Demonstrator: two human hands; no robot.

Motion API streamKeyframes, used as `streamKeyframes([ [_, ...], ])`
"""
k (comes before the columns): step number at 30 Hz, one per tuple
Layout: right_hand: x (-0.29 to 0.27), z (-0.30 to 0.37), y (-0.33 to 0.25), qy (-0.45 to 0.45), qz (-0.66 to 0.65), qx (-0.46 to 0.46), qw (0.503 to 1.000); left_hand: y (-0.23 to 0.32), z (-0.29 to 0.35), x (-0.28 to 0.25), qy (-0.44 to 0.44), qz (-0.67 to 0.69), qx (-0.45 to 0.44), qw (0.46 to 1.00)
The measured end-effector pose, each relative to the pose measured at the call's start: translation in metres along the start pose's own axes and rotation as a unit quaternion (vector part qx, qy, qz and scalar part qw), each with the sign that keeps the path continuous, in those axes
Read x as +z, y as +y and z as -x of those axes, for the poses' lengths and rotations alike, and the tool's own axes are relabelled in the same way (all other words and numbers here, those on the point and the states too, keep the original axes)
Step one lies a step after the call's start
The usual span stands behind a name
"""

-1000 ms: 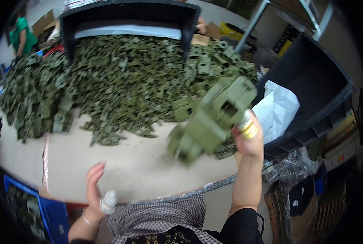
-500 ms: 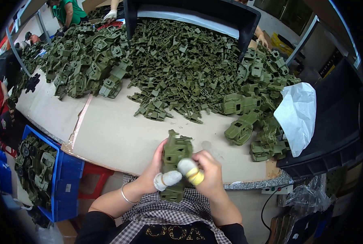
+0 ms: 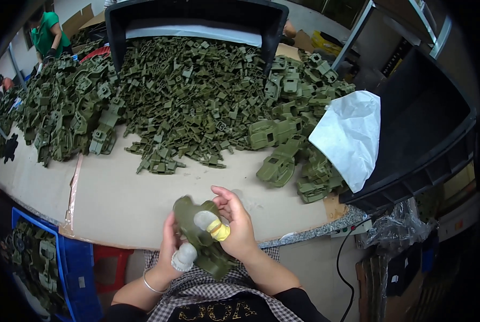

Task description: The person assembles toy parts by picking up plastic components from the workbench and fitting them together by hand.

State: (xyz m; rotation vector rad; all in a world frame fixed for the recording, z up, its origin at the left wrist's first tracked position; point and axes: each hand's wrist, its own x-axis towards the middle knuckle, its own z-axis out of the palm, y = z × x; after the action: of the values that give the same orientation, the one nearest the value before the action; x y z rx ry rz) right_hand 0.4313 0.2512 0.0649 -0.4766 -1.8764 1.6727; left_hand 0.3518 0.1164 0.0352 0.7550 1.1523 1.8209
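A dark green plastic toy vehicle body [image 3: 212,260] is held tilted in front of my apron, blurred by motion. My left hand [image 3: 171,249] grips its left side, with a pale cloth cover on the thumb. On the other side is my right hand [image 3: 235,228], its thumb in a grey cover with yellow tape laid across the body. The right fingers curve loosely beside the upper edge. Beyond my hands, a heap of small green plastic parts [image 3: 191,96] spills across the cardboard-covered table [image 3: 127,193].
Larger green vehicle bodies lie piled at the left [image 3: 73,107] and the right [image 3: 277,161]. A white sheet [image 3: 352,139] hangs over a black bin [image 3: 412,145] on the right. A blue crate [image 3: 81,268] stands lower left. Far left is a person in green [image 3: 49,32].
The vehicle body has turned from upright to tilted and come closer to me. My right fingers have loosened and extended. The whole view has shifted, moving the table things left in the picture.
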Motion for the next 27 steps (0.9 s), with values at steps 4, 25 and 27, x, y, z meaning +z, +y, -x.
streamKeyframes([
  [4,0.009,0.001,-0.023,-0.006,0.154,-0.128,0.98,0.002,-0.004,-0.002,0.05,-0.005,0.068,0.996],
  [25,-0.048,-0.056,0.017,0.006,0.63,-0.158,0.76,0.012,0.016,-0.068,0.175,0.149,-0.108,0.967],
  [27,-0.039,-0.069,0.022,0.021,0.575,-0.149,0.804,0.005,0.027,-0.065,0.079,0.277,-0.15,0.946],
])
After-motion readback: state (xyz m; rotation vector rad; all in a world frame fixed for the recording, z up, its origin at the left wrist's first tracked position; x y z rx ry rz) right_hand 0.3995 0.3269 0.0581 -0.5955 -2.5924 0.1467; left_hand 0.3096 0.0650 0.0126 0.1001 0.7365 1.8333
